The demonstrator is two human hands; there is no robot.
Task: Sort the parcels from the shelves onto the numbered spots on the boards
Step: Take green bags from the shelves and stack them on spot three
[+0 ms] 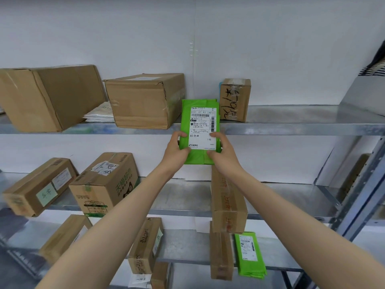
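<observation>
A green plastic parcel [199, 105] with a white shipping label stands upright in front of the top shelf [291, 122], label facing me. My left hand [177, 148] grips its lower left edge, thumb on the front. Gripping the lower right edge is my right hand [220, 149], its thumb on the label. The parcel's bottom end hangs below the shelf edge. No numbered boards are in view.
Two large cardboard boxes [143, 99] and a small scribbled box [235, 99] sit on the top shelf. Several more boxes [104, 184] fill the middle and lower shelves, with another green parcel [249, 254] at lower right. A striped sleeve [375, 67] shows at the far right.
</observation>
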